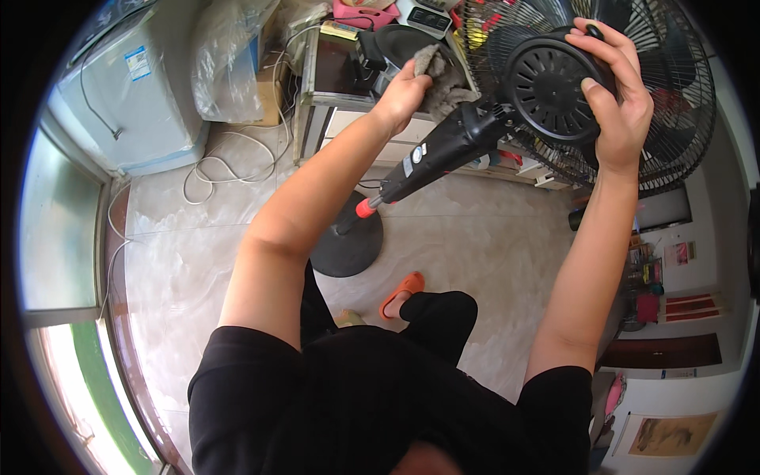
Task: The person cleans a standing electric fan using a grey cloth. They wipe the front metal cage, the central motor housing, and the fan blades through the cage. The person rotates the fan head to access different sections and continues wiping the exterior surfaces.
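Observation:
A black pedestal fan stands before me, its motor housing (553,89) at the upper right and its wire grille (677,113) behind that. With fingers over the housing's rim, my right hand (620,95) grips its right side near a small black knob (594,32). A grey cloth (442,83) is pinched in my left hand (407,95), left of the housing and above the fan's neck (445,148). The pole has a red collar (365,208) and rises from a round black base (350,255) on the floor.
Behind the cloth is a cluttered counter (332,101) with a black pan-like dish (415,44) and a pink container (365,13). A loose white cable (237,178) lies on the tiled floor near a plastic-wrapped white appliance (136,113). My foot wears an orange clog (409,285).

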